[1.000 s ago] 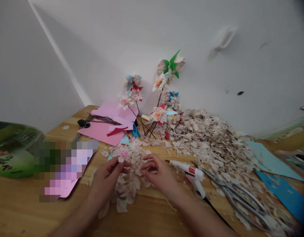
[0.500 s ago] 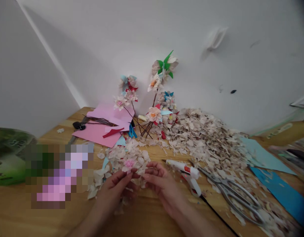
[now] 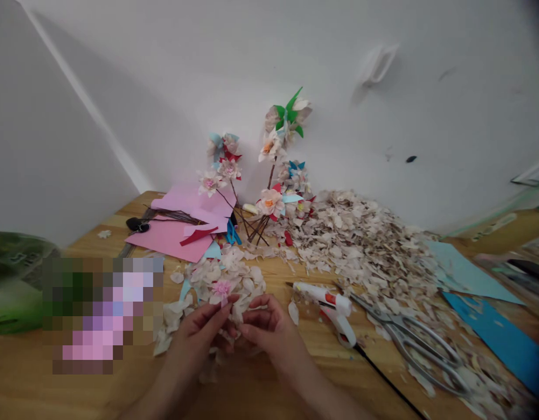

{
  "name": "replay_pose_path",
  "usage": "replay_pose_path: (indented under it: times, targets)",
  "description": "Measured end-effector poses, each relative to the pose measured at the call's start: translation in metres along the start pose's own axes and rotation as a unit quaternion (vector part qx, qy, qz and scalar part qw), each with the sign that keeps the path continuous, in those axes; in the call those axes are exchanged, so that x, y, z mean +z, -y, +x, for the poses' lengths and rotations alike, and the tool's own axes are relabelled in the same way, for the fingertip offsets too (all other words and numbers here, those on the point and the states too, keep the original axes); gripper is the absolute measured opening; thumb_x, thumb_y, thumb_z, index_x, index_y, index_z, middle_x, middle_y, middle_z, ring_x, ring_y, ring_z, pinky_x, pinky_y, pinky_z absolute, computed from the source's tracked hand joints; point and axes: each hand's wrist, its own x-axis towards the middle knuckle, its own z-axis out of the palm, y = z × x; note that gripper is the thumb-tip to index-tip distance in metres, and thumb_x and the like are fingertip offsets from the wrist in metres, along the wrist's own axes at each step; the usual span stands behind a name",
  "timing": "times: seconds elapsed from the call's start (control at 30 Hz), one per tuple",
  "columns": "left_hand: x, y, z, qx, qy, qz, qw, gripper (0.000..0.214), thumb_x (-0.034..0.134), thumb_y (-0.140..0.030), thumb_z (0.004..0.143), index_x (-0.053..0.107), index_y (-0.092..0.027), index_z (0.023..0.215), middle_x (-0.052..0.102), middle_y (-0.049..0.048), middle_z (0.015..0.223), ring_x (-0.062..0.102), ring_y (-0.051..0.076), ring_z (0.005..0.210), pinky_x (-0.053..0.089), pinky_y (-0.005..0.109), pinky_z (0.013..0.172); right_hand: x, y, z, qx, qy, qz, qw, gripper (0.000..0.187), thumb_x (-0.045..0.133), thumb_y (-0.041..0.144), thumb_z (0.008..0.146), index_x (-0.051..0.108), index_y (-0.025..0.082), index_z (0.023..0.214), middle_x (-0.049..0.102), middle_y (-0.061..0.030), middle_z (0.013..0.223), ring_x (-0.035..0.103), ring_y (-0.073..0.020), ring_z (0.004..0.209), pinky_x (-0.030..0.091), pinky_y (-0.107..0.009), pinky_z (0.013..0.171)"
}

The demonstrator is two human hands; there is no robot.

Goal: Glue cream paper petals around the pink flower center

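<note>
One little pink-centred flower [image 3: 220,290] is pinched in your left hand [image 3: 202,328], over the petal pile [image 3: 217,280] near the worktop's [image 3: 55,391] front edge. Your right hand [image 3: 266,326] curls narrow beside it, touching petals. Glue gun [image 3: 328,303] and scissors [image 3: 416,347] lie rightward.

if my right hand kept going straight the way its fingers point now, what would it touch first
The right hand points left, toward the left hand, so it would probably meet the left fingers and the pink-centred paper flower they pinch almost at once. Depth is hard to judge; they may already be touching.
</note>
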Motion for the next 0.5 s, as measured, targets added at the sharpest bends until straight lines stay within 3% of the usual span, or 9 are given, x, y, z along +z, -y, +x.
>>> replay_pose_path:
  times: [0.13,0.3,0.5]
  targets:
    - [-0.001,0.004,0.002,-0.004,-0.012,-0.015,1.0,0.038,0.077,-0.041,0.06,0.07,-0.02,0.091,0.064,-0.0018,0.06,0.052,0.007,0.047,0.038,0.014,0.044,0.005,0.004,-0.005,-0.001,-0.003,0.029,1.0,0.046,0.081,0.026,0.047,0.047,0.023,0.077,0.068,0.0051,0.063,0.056,-0.0108,0.048,0.041,-0.021,0.048]
    - [0.002,0.007,0.002,-0.024,-0.027,-0.077,0.996,0.037,0.084,-0.04,0.048,0.072,-0.02,0.077,0.069,-0.0006,0.066,0.058,0.01,0.055,0.045,0.015,0.052,0.015,0.006,-0.01,-0.017,-0.054,0.1,0.993,0.042,0.08,0.018,0.047,0.048,0.022,0.075,0.067,0.0057,0.066,0.06,-0.0111,0.061,0.045,-0.021,0.057]
    - [0.005,0.01,0.0,0.016,0.011,-0.055,0.998,0.031,0.077,-0.041,0.061,0.071,-0.018,0.082,0.072,0.0043,0.075,0.064,0.018,0.077,0.048,0.02,0.06,0.025,0.005,-0.013,-0.015,-0.066,0.11,0.992,0.038,0.076,0.018,0.051,0.048,0.023,0.075,0.061,0.0064,0.066,0.061,-0.0133,0.062,0.046,-0.024,0.06]
